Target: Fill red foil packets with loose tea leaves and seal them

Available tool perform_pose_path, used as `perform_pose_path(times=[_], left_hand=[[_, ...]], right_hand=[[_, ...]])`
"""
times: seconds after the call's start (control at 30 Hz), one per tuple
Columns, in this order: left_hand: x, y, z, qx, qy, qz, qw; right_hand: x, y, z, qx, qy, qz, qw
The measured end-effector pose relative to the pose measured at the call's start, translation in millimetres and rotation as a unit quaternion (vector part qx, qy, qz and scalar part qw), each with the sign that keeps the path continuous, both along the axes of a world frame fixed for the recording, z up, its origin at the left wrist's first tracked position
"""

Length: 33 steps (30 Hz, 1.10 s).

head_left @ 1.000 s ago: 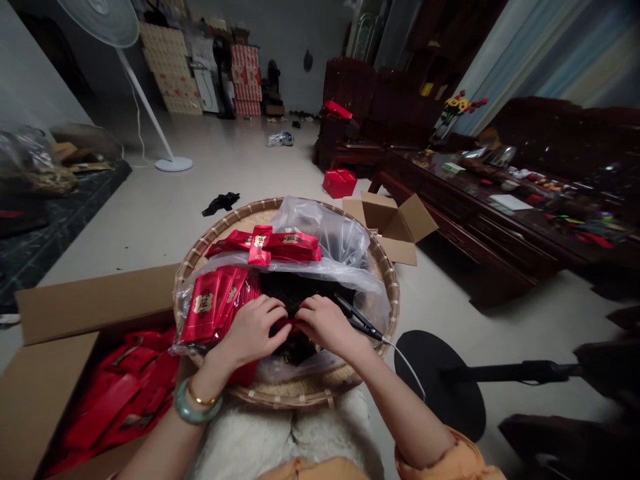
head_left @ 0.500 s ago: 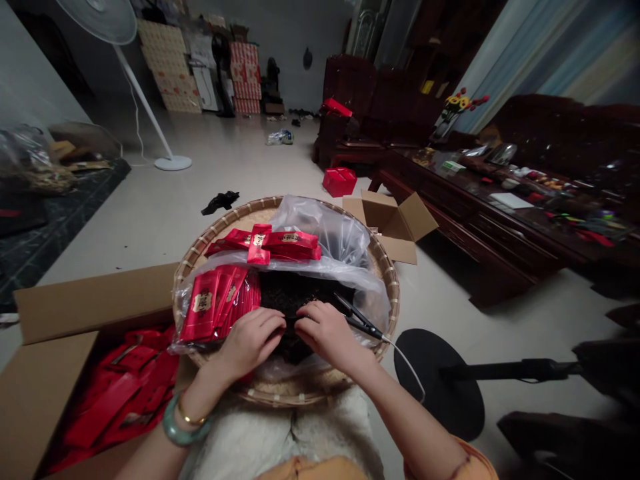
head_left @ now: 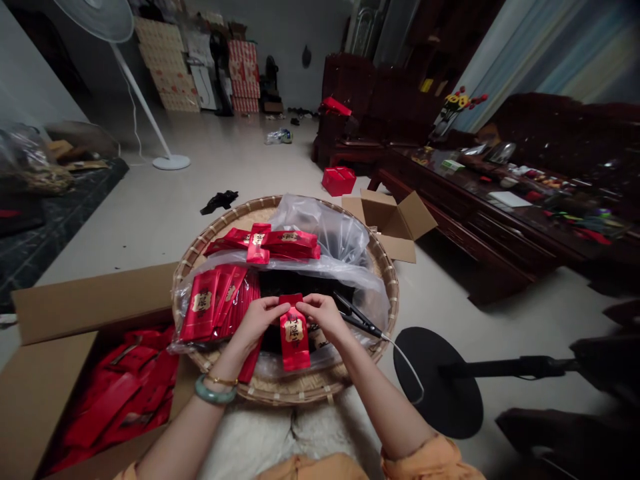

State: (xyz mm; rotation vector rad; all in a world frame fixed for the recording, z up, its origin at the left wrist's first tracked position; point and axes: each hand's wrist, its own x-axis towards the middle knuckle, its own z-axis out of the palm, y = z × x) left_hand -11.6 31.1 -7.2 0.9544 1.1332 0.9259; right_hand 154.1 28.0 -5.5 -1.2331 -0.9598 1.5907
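Between both hands hangs a small red packet point(head_left: 295, 339) with dark characters on a pale label. My left hand point(head_left: 263, 320) pinches its upper left corner, and my right hand point(head_left: 324, 316) pinches the upper right. Under them, dark loose contents lie in a clear plastic bag point(head_left: 345, 267) on a round woven bamboo tray point(head_left: 285, 395). A fanned stack of red packets point(head_left: 213, 303) lies left of my hands, and another pile of packets point(head_left: 293, 244) rests at the tray's far side. Right of my right hand lies a black tong-like tool point(head_left: 357, 315) with a white cord.
An open cardboard box point(head_left: 93, 300) full of red packets stands at the lower left. Beyond the tray sit another open carton point(head_left: 400, 223) and a red box point(head_left: 339, 181). A black round stand base point(head_left: 437, 387) is at the right, beside a dark wooden table point(head_left: 480, 220).
The red packet has come into view, upright between my two hands. Earlier, my hands were low over the dark contents; now their fingertips pinch the packet's top edge.
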Motion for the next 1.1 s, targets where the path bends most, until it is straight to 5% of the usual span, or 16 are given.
perform_pose_path(times=[0.2, 0.37, 0.57, 1.1], left_hand=[[2.9, 2.1, -2.8, -0.022, 0.018, -0.032, 0.999], [5.5, -3.8, 2.4, -0.05, -0.004, -0.002, 0.999], [5.5, -14.1, 0.1, -0.083, -0.031, -0.088, 0.992], [13.3, -13.7, -6.3, -0.101, -0.175, -0.024, 0.979]], right_hand=[[-1.8, 2.2, -0.9, -0.022, -0.009, 0.04, 0.999], [-3.2, 8.5, -12.2, -0.015, 0.007, -0.014, 1.0], [-0.7, 12.8, -15.2, 0.011, 0.007, -0.05, 0.999], [-0.3, 6.7, -16.6, 0.063, -0.061, -0.035, 0.996]])
